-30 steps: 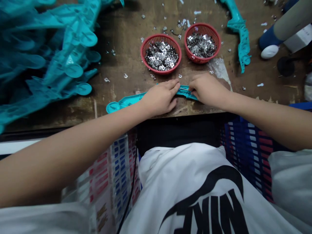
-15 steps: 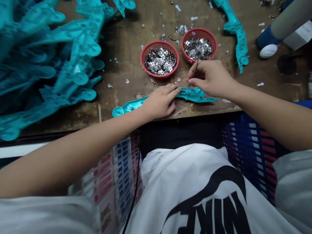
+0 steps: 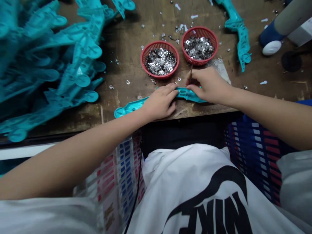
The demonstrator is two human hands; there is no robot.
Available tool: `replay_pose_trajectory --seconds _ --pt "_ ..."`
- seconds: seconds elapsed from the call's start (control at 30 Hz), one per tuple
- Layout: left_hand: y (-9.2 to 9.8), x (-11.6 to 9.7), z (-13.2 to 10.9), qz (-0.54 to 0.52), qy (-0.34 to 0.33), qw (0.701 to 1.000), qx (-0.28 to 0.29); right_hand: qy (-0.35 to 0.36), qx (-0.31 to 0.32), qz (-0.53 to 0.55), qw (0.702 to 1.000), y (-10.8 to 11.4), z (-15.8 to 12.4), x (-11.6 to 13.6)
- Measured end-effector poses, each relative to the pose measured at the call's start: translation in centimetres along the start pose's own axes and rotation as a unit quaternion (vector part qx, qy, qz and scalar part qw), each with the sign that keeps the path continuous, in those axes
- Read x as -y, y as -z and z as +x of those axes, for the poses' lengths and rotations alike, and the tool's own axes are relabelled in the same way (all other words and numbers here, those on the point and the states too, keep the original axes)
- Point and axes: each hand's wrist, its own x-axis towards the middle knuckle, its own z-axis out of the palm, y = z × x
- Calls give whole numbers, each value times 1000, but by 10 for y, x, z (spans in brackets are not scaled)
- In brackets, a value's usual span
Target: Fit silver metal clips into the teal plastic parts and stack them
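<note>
A long teal plastic part point(image 3: 135, 105) lies along the table's near edge. My left hand point(image 3: 161, 101) rests on its middle, fingers bent and pressing on it. Over the part's right half, my right hand point(image 3: 210, 85) pinches a thin metal tool, like tweezers point(image 3: 191, 72), held nearly upright; its lower tip is hidden by the fingers. Just beyond the hands stand two red baskets, the left one point(image 3: 142, 60) and the right one point(image 3: 216, 42), both filled with small shiny metal pieces.
Many teal parts point(image 3: 83, 48) are heaped at the left. Another teal part point(image 3: 242, 42) lies at the back right, near a grey and blue cylinder point(image 3: 280, 26) and a white oval object point(image 3: 271, 47). Small metal pieces are scattered over the wooden table point(image 3: 126, 61).
My right hand has moved slightly left and down along the teal part, and the tool stands more upright. A pale flat patch behind that hand has come into view. My left hand stays put.
</note>
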Motion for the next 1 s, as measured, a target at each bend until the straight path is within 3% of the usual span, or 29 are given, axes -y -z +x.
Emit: replay_pose_trajectory --seconds 0.1,0.23,0.33,0.43,0.6,0.8,1.0 --pt "0 0 1 1 -3 1000 -1 9 -24 -62 998 2 6 -13" --pt "-2 1 1 -1 -5 1000 -6 26 22 -163 986 -6 15 -50" --pt "-2 1 0 4 -7 1000 -9 40 8 -172 984 -13 15 -64" --pt "-2 1 0 9 -8 1000 -13 70 1 -155 985 -11 12 -49" --pt "-1 -1 -1 7 -3 1000 -10 114 76 -182 974 -7 6 -14" --pt "-2 -1 0 2 6 1000 -13 152 46 -231 960 -25 8 -16" --pt "0 2 1 2 4 1000 -16 185 52 -287 939 -28 8 -8"
